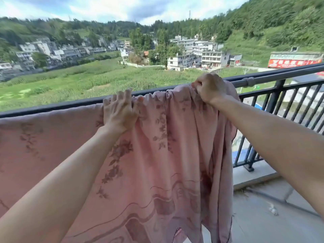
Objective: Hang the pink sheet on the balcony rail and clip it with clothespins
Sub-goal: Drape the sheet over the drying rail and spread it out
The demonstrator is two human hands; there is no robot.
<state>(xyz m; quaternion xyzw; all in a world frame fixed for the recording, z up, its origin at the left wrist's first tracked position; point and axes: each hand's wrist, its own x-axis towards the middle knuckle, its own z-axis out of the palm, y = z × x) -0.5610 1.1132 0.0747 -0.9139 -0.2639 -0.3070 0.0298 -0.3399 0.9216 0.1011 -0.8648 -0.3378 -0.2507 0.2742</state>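
Observation:
A pink sheet [157, 155] with a darker flower pattern hangs over the dark balcony rail [280, 76] and drapes down towards me. It lies flat along the rail at the left and is bunched into folds between my hands. My left hand [119, 111] lies on top of the sheet at the rail, fingers over the far side and thumb pressing the fabric. My right hand [208, 87] grips a gathered fold of the sheet at the top of the rail, further right. No clothespin shows in view.
Right of the sheet, the railing's vertical bars [298, 106] and a thick post [275, 95] stand on a concrete kerb [254, 174]. The grey balcony floor [263, 216] lies at lower right. Beyond the rail are fields, buildings and green hills.

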